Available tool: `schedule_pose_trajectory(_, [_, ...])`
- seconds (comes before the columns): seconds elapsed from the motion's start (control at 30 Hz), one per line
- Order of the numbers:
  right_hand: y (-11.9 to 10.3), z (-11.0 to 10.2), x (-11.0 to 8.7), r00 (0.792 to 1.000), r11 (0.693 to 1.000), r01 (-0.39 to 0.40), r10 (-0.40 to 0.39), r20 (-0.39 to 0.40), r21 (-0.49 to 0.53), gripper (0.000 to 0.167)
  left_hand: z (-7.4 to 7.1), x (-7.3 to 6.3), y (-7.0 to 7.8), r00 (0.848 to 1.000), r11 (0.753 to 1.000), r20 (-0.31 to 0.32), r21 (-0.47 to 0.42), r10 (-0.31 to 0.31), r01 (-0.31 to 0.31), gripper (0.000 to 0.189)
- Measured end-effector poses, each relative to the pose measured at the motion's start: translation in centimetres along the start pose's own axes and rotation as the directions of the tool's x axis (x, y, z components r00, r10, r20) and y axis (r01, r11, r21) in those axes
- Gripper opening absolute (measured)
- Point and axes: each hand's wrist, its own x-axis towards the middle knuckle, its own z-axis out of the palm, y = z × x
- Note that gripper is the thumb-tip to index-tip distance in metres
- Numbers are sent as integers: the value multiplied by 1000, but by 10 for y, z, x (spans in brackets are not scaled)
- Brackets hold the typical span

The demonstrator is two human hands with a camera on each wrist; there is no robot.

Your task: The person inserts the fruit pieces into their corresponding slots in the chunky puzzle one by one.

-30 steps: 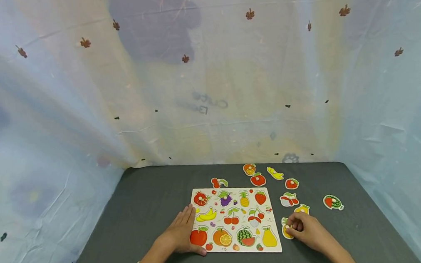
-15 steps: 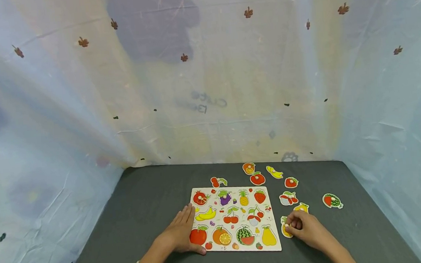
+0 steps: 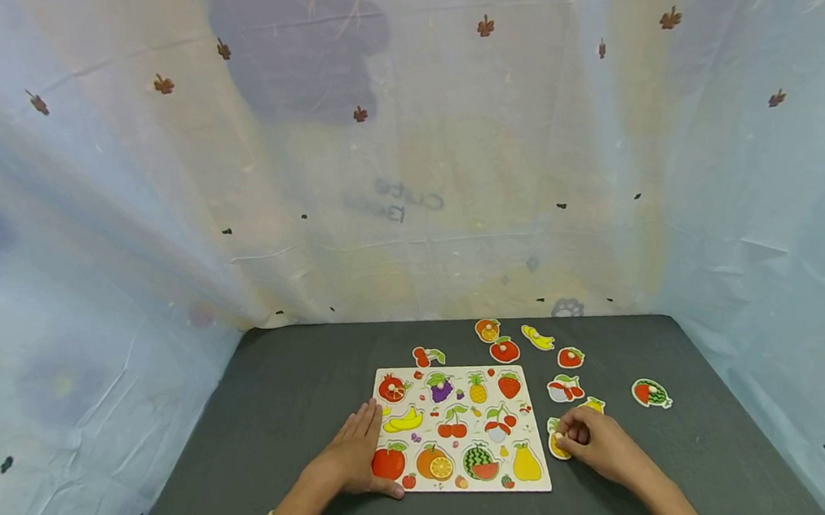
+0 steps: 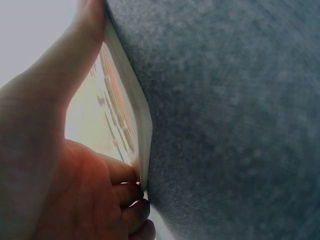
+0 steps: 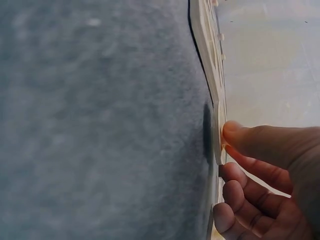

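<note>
A white fruit puzzle board (image 3: 469, 488) lies flat on the dark table, its pictures facing up. My left hand (image 3: 352, 455) rests along its left edge with fingers straight and thumb at the near edge. Just right of the board, my right hand (image 3: 598, 446) pinches a yellow pineapple puzzle piece (image 3: 555, 446) with thumb and forefinger. The right wrist view shows that wooden piece (image 5: 217, 135) edge-on, a dark shadow on the cloth beside it. Partly behind the right hand lies a yellow pear piece (image 3: 596, 403).
Loose knobbed pieces surround the board: a watermelon (image 3: 650, 393), a red-and-white cherry (image 3: 566, 389), a strawberry (image 3: 571, 357), bananas (image 3: 538, 337), an apple (image 3: 505, 351), an orange (image 3: 488, 330) and cherries (image 3: 427, 357). A patterned curtain (image 3: 405, 168) encloses the table.
My right hand has shifted slightly away from me and left with the pineapple piece, closer to the board's right edge. My left hand has stayed in place.
</note>
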Motion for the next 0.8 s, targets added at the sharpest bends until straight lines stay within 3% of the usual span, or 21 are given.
schedule_pose_trajectory(0.8, [-24, 4, 31, 992, 992, 129, -128, -20, 16, 14, 1, 0, -1, 1000, 1000, 4, -8, 1, -1, 145])
